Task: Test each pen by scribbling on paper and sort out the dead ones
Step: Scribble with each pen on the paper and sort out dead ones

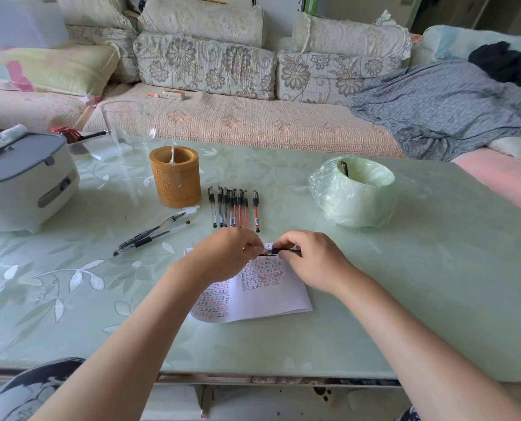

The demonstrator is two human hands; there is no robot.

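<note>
Both hands meet over the top edge of a sheet of paper (272, 299) lying on the pale green, leaf-patterned table (405, 284), and between them they hold one black pen (272, 252) level, just above the sheet. The left hand (230, 256) pinches the pen's left end with curled fingertips; the right hand (312, 259) wraps its fingers round the other end. Whether the cap is on or coming off cannot be told, since the fingers cover most of it. The paper is already filled with rows of small red and black marks. Just beyond the hands lies a row of capped pens (235, 209), side by side and pointing away from the person, some with red refills and some with dark. To the left of the paper a few loose pens (153, 233) lie slanted together. A bamboo pen holder (175, 180) stands upright just left of the row, and to the right, well apart, sits a bin lined with a green plastic bag (354, 196) – a dark pen-like object (344, 168) leans inside its rim. At the far left of the table are a white appliance with a grey lid (22, 183) and a clear glass jug (128, 126); a sofa (238, 120) runs behind the table.
</note>
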